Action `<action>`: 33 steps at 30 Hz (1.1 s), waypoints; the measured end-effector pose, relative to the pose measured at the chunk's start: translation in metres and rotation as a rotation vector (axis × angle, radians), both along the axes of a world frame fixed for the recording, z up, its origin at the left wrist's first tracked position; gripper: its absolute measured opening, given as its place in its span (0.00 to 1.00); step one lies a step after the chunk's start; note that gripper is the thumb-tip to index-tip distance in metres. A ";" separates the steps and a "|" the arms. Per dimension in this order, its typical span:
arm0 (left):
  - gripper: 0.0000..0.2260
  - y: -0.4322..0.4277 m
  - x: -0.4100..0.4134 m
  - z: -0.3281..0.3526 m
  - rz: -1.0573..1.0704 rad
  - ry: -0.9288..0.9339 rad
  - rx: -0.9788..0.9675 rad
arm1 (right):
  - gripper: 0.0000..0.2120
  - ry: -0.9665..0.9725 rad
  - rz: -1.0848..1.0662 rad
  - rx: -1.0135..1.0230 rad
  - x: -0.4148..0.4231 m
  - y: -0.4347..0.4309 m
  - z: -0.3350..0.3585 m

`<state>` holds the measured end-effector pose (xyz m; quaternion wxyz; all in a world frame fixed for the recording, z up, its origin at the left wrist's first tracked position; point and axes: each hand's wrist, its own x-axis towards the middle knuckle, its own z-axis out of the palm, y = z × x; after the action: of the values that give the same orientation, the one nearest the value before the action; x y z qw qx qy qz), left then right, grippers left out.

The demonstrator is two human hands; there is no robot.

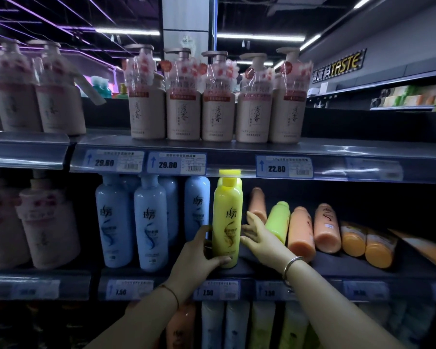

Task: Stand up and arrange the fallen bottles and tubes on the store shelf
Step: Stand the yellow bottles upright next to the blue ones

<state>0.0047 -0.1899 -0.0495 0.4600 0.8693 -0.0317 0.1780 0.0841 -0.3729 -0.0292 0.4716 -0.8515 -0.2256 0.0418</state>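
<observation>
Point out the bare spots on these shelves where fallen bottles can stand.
Bare: the middle shelf's front strip before the fallen bottles, right of the yellow bottle; the top shelf right of the pump bottles. Crowded: the blue bottles left of the yellow one stand tightly packed.

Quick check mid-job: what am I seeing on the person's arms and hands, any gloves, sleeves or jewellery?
No sleeves or gloves in view. The left hand has a thin bracelet at the wrist; the right hand has a thicker silver metal bangle.
</observation>
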 end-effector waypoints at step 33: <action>0.26 -0.150 0.088 0.044 0.071 0.222 0.244 | 0.06 -0.034 -0.408 0.291 -0.058 -0.190 -0.012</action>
<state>0.0932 -0.3395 -0.0058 0.3451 0.9336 0.0287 0.0920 0.0257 -0.5633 -0.0416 0.5841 -0.8030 -0.0605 -0.1016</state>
